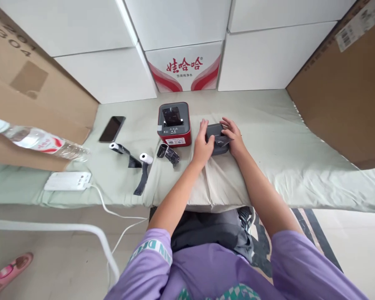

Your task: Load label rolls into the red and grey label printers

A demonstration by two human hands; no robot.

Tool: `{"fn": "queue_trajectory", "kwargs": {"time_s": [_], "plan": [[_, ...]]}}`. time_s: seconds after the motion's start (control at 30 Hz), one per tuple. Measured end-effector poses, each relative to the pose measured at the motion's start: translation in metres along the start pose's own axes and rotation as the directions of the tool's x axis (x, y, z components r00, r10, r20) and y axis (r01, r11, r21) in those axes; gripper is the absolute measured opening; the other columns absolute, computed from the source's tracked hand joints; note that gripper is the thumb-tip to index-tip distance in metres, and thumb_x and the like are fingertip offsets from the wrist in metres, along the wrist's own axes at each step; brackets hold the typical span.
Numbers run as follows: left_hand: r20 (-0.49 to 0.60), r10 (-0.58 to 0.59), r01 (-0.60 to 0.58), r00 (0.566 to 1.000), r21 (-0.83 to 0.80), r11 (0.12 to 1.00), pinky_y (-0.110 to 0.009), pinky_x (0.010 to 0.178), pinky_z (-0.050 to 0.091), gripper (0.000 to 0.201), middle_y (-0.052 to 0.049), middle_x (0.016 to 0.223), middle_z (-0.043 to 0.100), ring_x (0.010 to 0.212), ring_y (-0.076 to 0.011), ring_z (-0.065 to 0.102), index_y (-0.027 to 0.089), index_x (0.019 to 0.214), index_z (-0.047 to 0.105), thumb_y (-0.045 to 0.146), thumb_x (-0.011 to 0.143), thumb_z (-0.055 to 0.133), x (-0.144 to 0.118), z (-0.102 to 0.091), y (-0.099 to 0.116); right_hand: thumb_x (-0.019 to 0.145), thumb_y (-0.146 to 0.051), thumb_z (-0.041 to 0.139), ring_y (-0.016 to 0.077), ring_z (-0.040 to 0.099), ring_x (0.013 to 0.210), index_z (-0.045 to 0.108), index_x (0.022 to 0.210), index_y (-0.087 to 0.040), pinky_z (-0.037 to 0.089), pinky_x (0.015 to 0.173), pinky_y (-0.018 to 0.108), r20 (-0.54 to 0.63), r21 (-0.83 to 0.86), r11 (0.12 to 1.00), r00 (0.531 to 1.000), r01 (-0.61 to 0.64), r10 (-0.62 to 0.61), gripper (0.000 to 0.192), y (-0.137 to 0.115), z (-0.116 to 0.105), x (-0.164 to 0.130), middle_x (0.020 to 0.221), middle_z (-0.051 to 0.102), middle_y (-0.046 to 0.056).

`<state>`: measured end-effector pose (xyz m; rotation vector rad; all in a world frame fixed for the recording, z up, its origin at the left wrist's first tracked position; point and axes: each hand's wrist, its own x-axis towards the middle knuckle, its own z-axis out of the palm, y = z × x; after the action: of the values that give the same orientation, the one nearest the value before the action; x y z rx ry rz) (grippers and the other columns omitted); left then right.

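Between both hands sits a small dark grey box-like device [217,130] on the covered table. My left hand [203,141] grips its left side, fingers along the edge and thumb near the front. My right hand [235,135] holds the right side, fingers curled at the rim, by a crumpled piece of black film [224,140] lying over the device. Left of my hands stands a red and dark grey printer-like machine [174,125] with black film coming out of its top. A loose curl of black film [168,154] lies in front of it.
Two white-cored rolls with black strips, one roll [146,158] nearer and another roll [115,146] farther left, lie beside a phone [112,129]. A cabled white power bank [67,181] and a water bottle [37,139] are at left. Cardboard boxes [346,91] flank the table.
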<state>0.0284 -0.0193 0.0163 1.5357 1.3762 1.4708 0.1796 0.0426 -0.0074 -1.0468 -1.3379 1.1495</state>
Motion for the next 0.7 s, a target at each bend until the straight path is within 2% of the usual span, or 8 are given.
{"fn": "queue_trajectory", "kwargs": {"time_s": [0.1, 0.2, 0.3, 0.37, 0.4, 0.5, 0.6, 0.7], "plan": [[-0.047, 0.213, -0.205, 0.976, 0.131, 0.970, -0.042, 0.131, 0.039, 0.044, -0.007, 0.162, 0.057, 0.157, -0.0240, 0.047, 0.029, 0.151, 0.058, 0.033, 0.107, 0.054, -0.009, -0.036, 0.036, 0.075, -0.050, 0.067, 0.0306, 0.059, 0.136, 0.062, 0.131, -0.030, 0.044, 0.120, 0.055, -0.064, 0.055, 0.998, 0.998, -0.021, 0.024, 0.059, 0.007, 0.000, 0.003, 0.143, 0.066, 0.009], [-0.262, 0.239, -0.179, 0.935, 0.235, 0.956, -0.043, 0.127, 0.045, 0.039, -0.008, 0.152, 0.065, 0.147, -0.0251, 0.058, 0.026, 0.143, 0.063, 0.037, 0.105, 0.058, 0.010, -0.105, 0.051, 0.075, -0.048, 0.067, 0.0300, 0.062, 0.133, 0.063, 0.129, -0.029, 0.047, 0.118, 0.054, -0.092, 0.111, 0.993, 0.994, -0.050, 0.060, 0.057, 0.012, -0.001, 0.006, 0.142, 0.066, 0.010], [-0.287, 0.060, 0.054, 0.956, 0.374, 0.926, -0.046, 0.118, 0.052, 0.038, -0.011, 0.134, 0.075, 0.127, -0.0276, 0.070, 0.022, 0.130, 0.071, 0.035, 0.094, 0.071, 0.040, -0.188, 0.047, 0.076, -0.048, 0.067, 0.0299, 0.063, 0.132, 0.064, 0.126, -0.029, 0.048, 0.117, 0.053, -0.095, 0.094, 0.995, 0.995, -0.033, 0.042, 0.054, 0.015, -0.001, 0.009, 0.140, 0.068, 0.009], [-0.163, -0.184, 0.243, 0.969, 0.517, 0.821, -0.046, 0.114, 0.054, 0.040, -0.012, 0.124, 0.079, 0.119, -0.0294, 0.074, 0.019, 0.123, 0.075, 0.038, 0.088, 0.075, 0.049, -0.232, 0.045, 0.077, -0.051, 0.068, 0.0299, 0.062, 0.132, 0.065, 0.123, -0.030, 0.048, 0.117, 0.053, -0.088, 0.068, 0.998, 0.996, -0.010, 0.016, 0.050, 0.017, -0.001, 0.010, 0.136, 0.070, 0.007], [-0.122, -0.255, 0.277, 0.959, 0.580, 0.766, -0.045, 0.112, 0.054, 0.040, -0.012, 0.123, 0.079, 0.118, -0.0301, 0.074, 0.019, 0.120, 0.077, 0.039, 0.086, 0.076, 0.049, -0.247, 0.046, 0.078, -0.052, 0.069, 0.0301, 0.062, 0.132, 0.066, 0.121, -0.031, 0.048, 0.118, 0.053, -0.085, 0.059, 0.998, 0.996, 0.003, 0.003, 0.049, 0.018, -0.001, 0.011, 0.134, 0.071, 0.006], [0.000, -0.360, 0.231, 0.933, 0.766, 0.600, -0.043, 0.110, 0.053, 0.038, -0.010, 0.123, 0.081, 0.120, -0.0335, 0.073, 0.022, 0.113, 0.081, 0.043, 0.081, 0.079, 0.035, -0.256, 0.054, 0.076, -0.057, 0.073, 0.0309, 0.063, 0.132, 0.068, 0.117, -0.031, 0.046, 0.120, 0.054, -0.083, 0.048, 0.998, 0.996, 0.032, -0.028, 0.048, 0.019, -0.001, 0.012, 0.128, 0.073, 0.005], [0.140, -0.464, 0.121, 0.875, 0.863, 0.490, -0.044, 0.106, 0.052, 0.034, -0.008, 0.117, 0.083, 0.116, -0.0366, 0.074, 0.027, 0.104, 0.084, 0.047, 0.077, 0.081, 0.019, -0.229, 0.054, 0.076, -0.060, 0.076, 0.0316, 0.064, 0.131, 0.068, 0.115, -0.031, 0.045, 0.122, 0.054, -0.091, 0.028, 0.998, 0.994, 0.062, -0.060, 0.049, 0.020, -0.001, 0.012, 0.125, 0.074, 0.005], [0.200, -0.451, 0.055, 0.870, 0.869, 0.492, -0.042, 0.095, 0.052, 0.024, -0.008, 0.102, 0.083, 0.105, -0.0359, 0.075, 0.027, 0.094, 0.084, 0.042, 0.076, 0.081, 0.012, -0.206, 0.045, 0.076, -0.062, 0.077, 0.0317, 0.065, 0.130, 0.068, 0.115, -0.031, 0.045, 0.122, 0.054, -0.104, 0.010, 0.997, 0.991, 0.081, -0.079, 0.050, 0.020, -0.002, 0.011, 0.124, 0.074, 0.005]]}}
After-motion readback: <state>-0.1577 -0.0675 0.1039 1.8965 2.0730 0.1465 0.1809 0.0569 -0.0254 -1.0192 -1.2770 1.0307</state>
